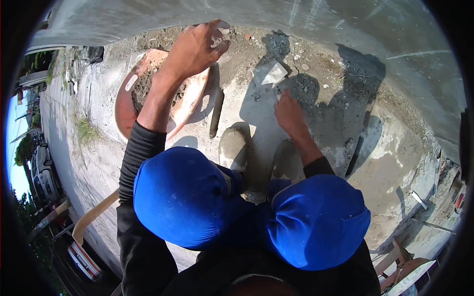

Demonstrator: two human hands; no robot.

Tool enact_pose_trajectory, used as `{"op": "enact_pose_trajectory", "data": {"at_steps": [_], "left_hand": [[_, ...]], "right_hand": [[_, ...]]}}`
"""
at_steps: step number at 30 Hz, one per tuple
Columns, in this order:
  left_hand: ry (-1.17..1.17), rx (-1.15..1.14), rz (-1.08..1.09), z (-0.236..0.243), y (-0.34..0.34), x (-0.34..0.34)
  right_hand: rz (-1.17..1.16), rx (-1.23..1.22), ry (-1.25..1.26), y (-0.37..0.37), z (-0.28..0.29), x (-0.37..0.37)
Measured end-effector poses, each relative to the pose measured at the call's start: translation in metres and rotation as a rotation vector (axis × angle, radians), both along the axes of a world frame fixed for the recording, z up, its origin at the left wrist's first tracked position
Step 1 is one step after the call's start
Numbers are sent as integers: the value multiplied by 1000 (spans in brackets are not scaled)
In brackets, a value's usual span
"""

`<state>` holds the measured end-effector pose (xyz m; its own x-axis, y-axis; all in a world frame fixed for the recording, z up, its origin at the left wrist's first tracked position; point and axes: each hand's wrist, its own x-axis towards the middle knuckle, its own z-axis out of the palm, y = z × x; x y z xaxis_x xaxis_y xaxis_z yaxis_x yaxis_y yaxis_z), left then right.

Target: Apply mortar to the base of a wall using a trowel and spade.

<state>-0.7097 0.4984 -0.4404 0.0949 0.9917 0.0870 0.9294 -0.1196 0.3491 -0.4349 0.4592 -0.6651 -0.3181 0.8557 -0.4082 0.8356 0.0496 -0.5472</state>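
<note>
My left hand (pixel 193 49) reaches over an orange-pink tub (pixel 196 93) toward the foot of the grey wall. Its fingers are bent but apart, with nothing seen between them. Dark, crumbly mortar (pixel 143 89) lies in the tub, partly hidden by my forearm. My right hand (pixel 289 113) is closed round the handle of a trowel (pixel 272 73). The pale pointed blade is just above the ground, close to the wall's base; I cannot tell whether it touches. Both hands are beyond my bent knees in blue trousers.
The grey wall (pixel 345 29) curves across the far side, with loose rubble (pixel 306 54) along its foot. A dark bar (pixel 216 112) lies beside the tub. My dusty boots (pixel 233 148) stand between the hands. A wooden handle (pixel 96 215) is at left; tools (pixel 418 200) lie at right.
</note>
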Motion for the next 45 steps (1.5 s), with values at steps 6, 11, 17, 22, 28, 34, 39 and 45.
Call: {"op": "enact_pose_trajectory", "data": {"at_steps": [6, 11, 17, 22, 28, 34, 39, 45], "left_hand": [[1, -276, -202, 25, -34, -12], [18, -330, -247, 6, -10, -9], [204, -283, -320, -12, 53, 39], [370, -271, -415, 45, 83, 85], [687, -336, -898, -21, 147, 86], [487, -390, -578, -4, 114, 108], [532, -428, -515, -17, 113, 96], [455, -310, -508, -43, 86, 104]], "right_hand": [[-46, -1, -263, -113, 68, 109], [-239, -293, -471, -164, 52, 181], [-88, -27, -156, -71, 45, 97], [-4, -140, -470, -142, 74, 109], [26, -87, -214, -87, 60, 44], [-30, -205, -530, -127, 76, 84], [-36, -238, -392, -132, 67, 82], [50, -128, -142, -87, 46, 39]]}}
